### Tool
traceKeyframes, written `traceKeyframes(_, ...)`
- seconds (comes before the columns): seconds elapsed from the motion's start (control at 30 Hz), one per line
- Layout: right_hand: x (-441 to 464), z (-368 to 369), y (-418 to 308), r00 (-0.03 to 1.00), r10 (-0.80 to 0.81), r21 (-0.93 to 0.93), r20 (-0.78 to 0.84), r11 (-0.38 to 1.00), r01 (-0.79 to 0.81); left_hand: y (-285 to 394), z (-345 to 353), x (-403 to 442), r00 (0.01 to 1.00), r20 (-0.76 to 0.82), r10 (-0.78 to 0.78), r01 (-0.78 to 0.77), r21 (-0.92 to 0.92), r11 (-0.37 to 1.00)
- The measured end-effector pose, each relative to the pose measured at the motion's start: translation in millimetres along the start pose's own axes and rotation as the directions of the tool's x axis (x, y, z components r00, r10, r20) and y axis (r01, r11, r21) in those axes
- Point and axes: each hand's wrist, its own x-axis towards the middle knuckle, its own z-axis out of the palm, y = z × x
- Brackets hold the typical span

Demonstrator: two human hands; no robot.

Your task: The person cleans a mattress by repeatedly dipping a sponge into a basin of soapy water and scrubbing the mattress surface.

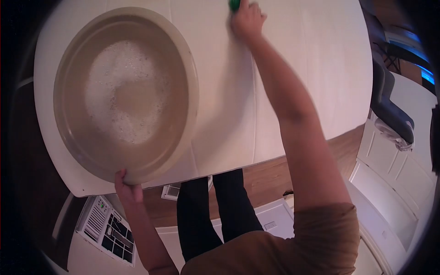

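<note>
A large beige basin (187, 123) stands on the left of a pale, seamed, mattress-like surface (220, 91). Soapy water with white foam (126, 110) covers its bottom. My left hand (128, 185) grips the near rim, thumb over the edge and fingers underneath. Stretched far forward, my right hand (248, 22) is closed around a green object (234, 4) at the top edge of the view, over the pale surface. Most of that object is out of view or covered by my fingers, so its kind does not show.
The pale surface ends in a near edge just in front of my legs (197, 215). Wooden floor (270, 176) lies below. A white air conditioner (107, 229) is at lower left. A dark, curved piece of furniture (389, 101) stands beyond the right edge.
</note>
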Motion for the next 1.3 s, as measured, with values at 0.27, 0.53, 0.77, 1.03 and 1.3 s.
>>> traceKeyframes(0.27,-326.7,10.6,115.1,0.941,-0.232,-0.074,0.245,0.964,0.257,-3.1,6.3,-1.8,1.000,0.005,0.017,-0.016,-0.079,0.997)
traceKeyframes(0.53,22.1,52.9,33.5,0.925,-0.338,-0.311,-0.170,0.910,0.275,-9.6,39.5,-11.3,0.999,0.006,0.041,-0.040,-0.153,0.987)
traceKeyframes(0.77,-227.8,32.2,94.9,0.969,-0.113,-0.207,0.220,0.965,0.160,-2.0,55.8,6.0,0.995,0.006,0.103,-0.099,-0.229,0.968)
traceKeyframes(1.03,-98.1,52.5,61.6,0.954,-0.301,-0.287,0.006,0.913,0.290,3.9,68.6,-0.4,1.000,-0.005,0.023,-0.024,-0.239,0.971)
traceKeyframes(1.3,-61.1,42.2,34.0,0.972,-0.235,-0.216,-0.020,0.950,0.225,0.2,73.3,6.3,0.996,-0.057,0.062,-0.072,-0.202,0.977)
